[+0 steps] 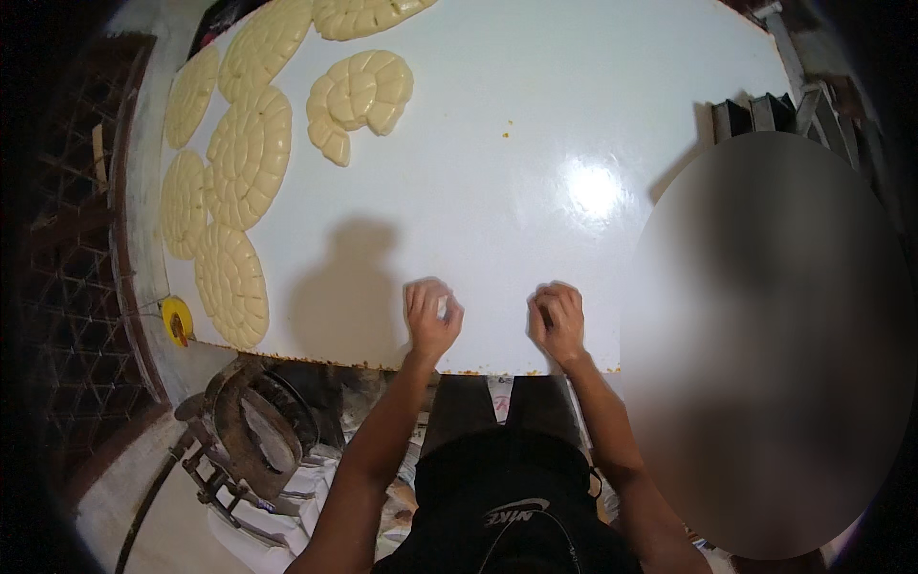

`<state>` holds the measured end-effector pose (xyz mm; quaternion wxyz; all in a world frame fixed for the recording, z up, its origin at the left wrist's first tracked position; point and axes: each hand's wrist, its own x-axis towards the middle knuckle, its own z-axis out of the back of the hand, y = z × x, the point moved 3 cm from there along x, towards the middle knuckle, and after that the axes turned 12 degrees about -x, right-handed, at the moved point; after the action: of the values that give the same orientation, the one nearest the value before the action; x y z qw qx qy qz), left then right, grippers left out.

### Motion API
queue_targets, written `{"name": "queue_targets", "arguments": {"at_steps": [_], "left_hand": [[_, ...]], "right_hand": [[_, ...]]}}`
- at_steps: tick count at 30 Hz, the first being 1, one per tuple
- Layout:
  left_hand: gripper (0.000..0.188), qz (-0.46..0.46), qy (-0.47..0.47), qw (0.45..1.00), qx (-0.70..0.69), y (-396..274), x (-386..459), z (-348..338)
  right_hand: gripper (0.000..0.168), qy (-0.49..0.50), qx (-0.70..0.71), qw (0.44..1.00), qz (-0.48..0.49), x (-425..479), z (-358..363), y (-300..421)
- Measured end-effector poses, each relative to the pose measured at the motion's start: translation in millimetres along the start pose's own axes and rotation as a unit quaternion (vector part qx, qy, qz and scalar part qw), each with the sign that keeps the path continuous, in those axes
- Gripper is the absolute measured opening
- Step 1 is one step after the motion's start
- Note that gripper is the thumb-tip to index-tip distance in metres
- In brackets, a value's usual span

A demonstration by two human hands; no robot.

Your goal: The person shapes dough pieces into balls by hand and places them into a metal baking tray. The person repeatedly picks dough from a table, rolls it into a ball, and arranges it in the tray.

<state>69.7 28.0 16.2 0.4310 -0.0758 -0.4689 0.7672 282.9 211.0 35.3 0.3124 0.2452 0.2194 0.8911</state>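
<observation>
My left hand (432, 316) rests near the front edge of a white tabletop (466, 201), its fingers curled inward. To its right, my right hand (557, 321) is curled in much the same way on the same tabletop. Nothing plainly shows in either hand, though the curled fingers partly hide the palms. Farther up, a spiral of segmented pale dough (362, 90) lies with its tail end loose. Along the left side lie several flat, round, segmented dough pieces, among them one by the front left corner (231, 283) and one above it (251, 156).
A yellow round object (176, 321) sits at the table's front left corner. Dark metal pans (771, 115) stand at the right. A large blurred area covers the right side, hiding what is there. Below the table at left is rusty machinery with a wheel (262, 430).
</observation>
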Motion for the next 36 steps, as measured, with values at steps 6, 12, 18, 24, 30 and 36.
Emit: {"name": "queue_targets", "arguments": {"at_steps": [6, 12, 18, 24, 30, 36], "left_hand": [[0.023, 0.017, -0.108, 0.992, 0.064, 4.6, 53.9, 2.1], [0.024, 0.025, 0.101, 0.994, -0.030, 52.4, -7.2, 51.1], [0.030, -0.077, 0.097, 0.992, -0.028, -4.8, -14.8, 12.6], [0.028, -0.028, -0.012, 0.997, 0.069, 0.7, 25.9, -0.5], [0.037, 0.023, 0.068, 0.997, 0.000, 45.2, -24.4, 43.2], [0.050, 0.023, 0.000, 1.000, -0.001, -42.9, -43.9, -18.4]], "right_hand": [[0.017, -0.115, -0.136, 0.978, -0.107, 50.6, 2.4, -11.9], [0.021, 0.010, -0.059, 0.998, -0.011, -19.5, 17.2, -24.5], [0.014, -0.075, -0.037, 0.993, -0.083, -13.0, -10.4, 14.4], [0.018, -0.117, -0.136, 0.970, -0.162, 26.0, 0.4, 0.4], [0.015, 0.012, -0.089, 0.994, -0.064, -4.4, 38.8, -24.2], [0.034, 0.007, 0.015, 0.998, -0.056, -44.3, 7.3, 28.4]]}}
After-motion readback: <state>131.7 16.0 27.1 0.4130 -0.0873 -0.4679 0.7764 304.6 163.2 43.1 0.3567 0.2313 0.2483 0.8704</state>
